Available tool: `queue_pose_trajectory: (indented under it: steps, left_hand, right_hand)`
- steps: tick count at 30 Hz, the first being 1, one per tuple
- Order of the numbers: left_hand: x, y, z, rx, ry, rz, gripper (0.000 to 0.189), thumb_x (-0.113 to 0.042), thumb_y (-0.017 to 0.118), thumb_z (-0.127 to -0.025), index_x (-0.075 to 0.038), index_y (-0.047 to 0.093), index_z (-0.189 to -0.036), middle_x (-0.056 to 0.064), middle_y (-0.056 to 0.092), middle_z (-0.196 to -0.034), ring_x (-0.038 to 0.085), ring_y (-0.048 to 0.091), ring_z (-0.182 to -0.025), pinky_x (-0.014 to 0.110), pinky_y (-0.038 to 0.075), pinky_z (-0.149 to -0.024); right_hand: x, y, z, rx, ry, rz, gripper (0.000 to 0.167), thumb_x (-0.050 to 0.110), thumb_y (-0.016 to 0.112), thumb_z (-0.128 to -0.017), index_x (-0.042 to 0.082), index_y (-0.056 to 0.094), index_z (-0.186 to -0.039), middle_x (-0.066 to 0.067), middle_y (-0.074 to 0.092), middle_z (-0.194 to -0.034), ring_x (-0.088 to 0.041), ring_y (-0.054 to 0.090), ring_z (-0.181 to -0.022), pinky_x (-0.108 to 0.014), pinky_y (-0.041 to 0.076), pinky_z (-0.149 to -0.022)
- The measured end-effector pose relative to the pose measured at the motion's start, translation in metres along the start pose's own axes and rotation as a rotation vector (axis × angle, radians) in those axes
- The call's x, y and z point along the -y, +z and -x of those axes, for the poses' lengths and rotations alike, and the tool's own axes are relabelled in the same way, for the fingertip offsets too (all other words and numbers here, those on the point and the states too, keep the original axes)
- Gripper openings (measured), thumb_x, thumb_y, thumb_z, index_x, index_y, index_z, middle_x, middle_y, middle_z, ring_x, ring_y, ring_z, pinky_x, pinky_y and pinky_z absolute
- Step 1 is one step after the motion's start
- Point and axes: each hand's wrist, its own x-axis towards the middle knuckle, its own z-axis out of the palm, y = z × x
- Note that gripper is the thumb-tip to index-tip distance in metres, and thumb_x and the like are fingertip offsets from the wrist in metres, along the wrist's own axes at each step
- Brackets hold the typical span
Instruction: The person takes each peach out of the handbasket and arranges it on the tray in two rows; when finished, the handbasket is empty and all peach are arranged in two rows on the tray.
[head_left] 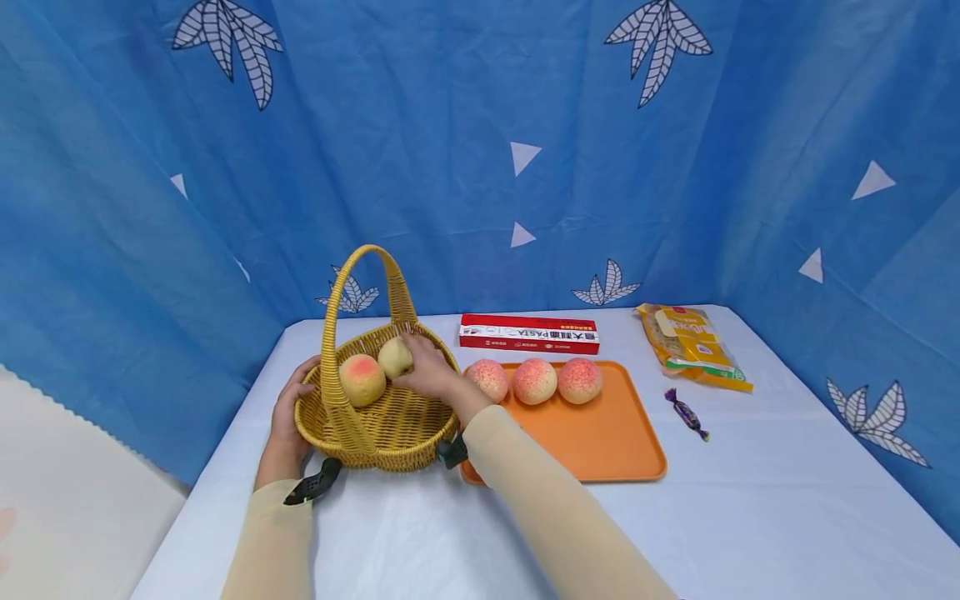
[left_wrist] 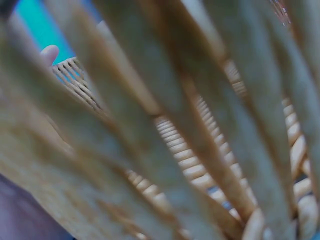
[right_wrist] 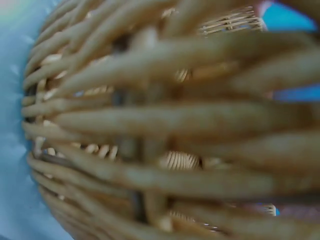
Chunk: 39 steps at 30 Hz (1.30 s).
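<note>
— Findings on grip?
— My right hand (head_left: 429,372) grasps a pale yellow fruit (head_left: 395,358) inside the wicker basket (head_left: 401,459), just beside a peach-coloured fruit (head_left: 362,382).
— And the other side?
— My left hand (head_left: 288,410) holds the basket's left rim; three pink peaches (head_left: 535,382) sit on the orange tray (head_left: 600,442).

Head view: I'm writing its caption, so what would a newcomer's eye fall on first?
Probably the tall-handled yellow wicker basket left of centre: inside it the right hand holds a pale yellow fruit beside a blushed peach, while the left hand grips its left side. Next come three pink-speckled peaches in a row toward the far side of the orange tray, right of the basket. Behind everything hangs a blue curtain.
</note>
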Motion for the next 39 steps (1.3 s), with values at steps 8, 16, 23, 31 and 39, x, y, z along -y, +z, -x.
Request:
queue_pose_trajectory:
  steps: [8,16,23,31,39]
  left_hand:
    - [0.0021,-0.0001,-0.0016,-0.008,0.002,-0.027,0.056,-0.006,0.021,-0.098,-0.025,0.043,-0.145,-0.015,0.045,-0.139,0.002,0.048,-0.121,0.014,0.043,-0.096]
    - [0.0026,-0.0007,-0.0037,-0.006,0.014,-0.022,0.057,-0.004,0.02,-0.097,-0.024,0.043,-0.145,-0.015,0.046,-0.138,0.002,0.047,-0.123,0.015,0.042,-0.097]
    - [0.0032,-0.0007,-0.0032,-0.001,0.02,-0.033,0.056,-0.004,0.02,-0.098,-0.025,0.044,-0.145,-0.017,0.048,-0.136,0.001,0.048,-0.122,0.015,0.042,-0.097]
    - [0.003,-0.0007,-0.0047,-0.012,0.006,-0.03,0.057,-0.005,0.02,-0.097,-0.025,0.042,-0.146,-0.016,0.045,-0.138,0.002,0.045,-0.125,0.016,0.04,-0.098]
    - [0.0027,-0.0007,-0.0041,-0.034,-0.014,-0.024,0.057,-0.006,0.021,-0.098,-0.027,0.043,-0.147,-0.016,0.046,-0.139,0.003,0.044,-0.126,0.016,0.04,-0.098]
  right_hand:
    - [-0.002,0.0049,-0.002,-0.078,0.027,0.024,0.078,0.02,0.072,-0.091,0.016,0.03,-0.157,-0.015,0.03,-0.152,-0.034,0.047,-0.132,-0.048,0.046,-0.105]
    - [-0.0014,0.006,-0.002,-0.11,0.032,0.073,0.07,0.019,0.071,-0.091,0.013,0.038,-0.153,-0.014,0.034,-0.144,-0.03,0.054,-0.121,-0.046,0.048,-0.102]
    - [-0.0032,0.0075,-0.0025,-0.119,0.018,0.084,0.052,0.023,0.07,-0.093,0.014,0.047,-0.139,-0.013,0.04,-0.143,-0.026,0.056,-0.12,-0.041,0.05,-0.099]
    - [-0.0027,0.0066,-0.0024,-0.092,-0.011,0.056,0.039,0.024,0.073,-0.092,0.014,0.046,-0.119,-0.007,0.062,-0.116,-0.018,0.059,-0.097,-0.031,0.049,-0.083]
    - [-0.0001,0.0083,-0.0009,-0.055,0.004,0.148,0.065,0.029,0.076,-0.089,0.008,0.046,-0.143,-0.013,0.051,-0.135,-0.023,0.057,-0.119,-0.036,0.05,-0.098]
